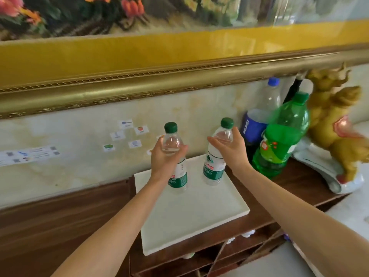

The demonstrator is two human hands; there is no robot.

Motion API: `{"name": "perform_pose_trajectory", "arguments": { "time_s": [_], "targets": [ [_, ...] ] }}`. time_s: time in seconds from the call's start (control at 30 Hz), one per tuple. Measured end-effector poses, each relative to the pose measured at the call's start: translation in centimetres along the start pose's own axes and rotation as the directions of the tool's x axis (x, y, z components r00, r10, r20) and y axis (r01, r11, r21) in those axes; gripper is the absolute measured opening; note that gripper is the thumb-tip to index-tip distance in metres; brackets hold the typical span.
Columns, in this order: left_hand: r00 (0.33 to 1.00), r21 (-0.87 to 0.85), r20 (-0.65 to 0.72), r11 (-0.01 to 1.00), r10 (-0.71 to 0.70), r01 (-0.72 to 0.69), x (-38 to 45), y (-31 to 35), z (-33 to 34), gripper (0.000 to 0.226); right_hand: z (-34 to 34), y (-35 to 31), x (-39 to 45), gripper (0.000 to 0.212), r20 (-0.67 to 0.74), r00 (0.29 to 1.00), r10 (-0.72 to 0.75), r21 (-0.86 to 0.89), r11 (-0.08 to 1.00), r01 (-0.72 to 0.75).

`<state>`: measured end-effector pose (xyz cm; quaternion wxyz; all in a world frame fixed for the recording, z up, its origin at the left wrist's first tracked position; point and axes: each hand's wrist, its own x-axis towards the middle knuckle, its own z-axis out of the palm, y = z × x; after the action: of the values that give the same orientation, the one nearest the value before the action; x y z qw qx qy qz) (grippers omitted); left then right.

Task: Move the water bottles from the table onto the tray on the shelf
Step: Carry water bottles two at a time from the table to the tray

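Two green-capped water bottles stand upright side by side at the back of a white tray (191, 220) on a wooden shelf (295, 188), apparently just being set down. The left hand (165, 156) wraps the left water bottle (175, 156) at its shoulder. The right hand (229, 148) curls loosely around the right water bottle (216, 156), fingers partly spread.

A marble-look wall (79, 156) with small stickers (127, 136) stands beyond the fingertips, a gilt-framed painting (139, 27) hangs above them, and a dark wooden shelf (289, 186) lies beneath.
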<state>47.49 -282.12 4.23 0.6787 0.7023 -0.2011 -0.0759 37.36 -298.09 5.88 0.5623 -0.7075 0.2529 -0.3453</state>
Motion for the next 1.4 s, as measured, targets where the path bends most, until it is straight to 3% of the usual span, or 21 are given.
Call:
{"name": "perform_pose_trajectory", "arguments": {
  "time_s": [0.27, 0.5, 0.73, 1.03, 1.23, 1.4],
  "targets": [
    [0.964, 0.024, -0.266, 0.999, -0.031, 0.038, 3.6, -2.8, 4.9, 0.036, 0.5, 3.6, 8.4, 0.043, 0.289, 0.955, -0.064, -0.024, 0.997, 0.074],
    [0.940, 0.074, -0.341, 0.997, 0.021, 0.004, 5.0, -3.9, 6.6, 0.039, 1.5, 5.8, 10.7, 0.051, 0.471, 0.880, -0.058, 0.016, 0.998, 0.057],
    [0.970, 0.093, -0.242, 0.996, 0.008, 0.015, 5.8, -4.9, 6.8, 0.047, 1.2, 6.4, 12.1, 0.063, 0.495, 0.868, -0.024, 0.006, 1.000, 0.024],
    [0.999, 0.141, 0.008, 0.989, -0.048, 0.046, 3.5, -8.1, 3.8, 0.059, -0.1, 8.7, 10.5, 0.065, 0.521, 0.852, 0.048, -0.019, 0.999, -0.044],
    [0.994, 0.260, -0.026, 0.959, -0.108, 0.111, 1.9, -12.3, 4.0, 0.067, 0.0, 13.7, 7.6, 0.062, 0.422, 0.883, 0.206, -0.188, 0.973, -0.137],
    [0.991, 0.266, -0.052, 0.955, -0.122, 0.131, 2.5, -13.1, 5.3, 0.067, 1.0, 15.3, 6.7, 0.065, 0.356, 0.900, 0.251, -0.257, 0.952, -0.164]
  ]
}}
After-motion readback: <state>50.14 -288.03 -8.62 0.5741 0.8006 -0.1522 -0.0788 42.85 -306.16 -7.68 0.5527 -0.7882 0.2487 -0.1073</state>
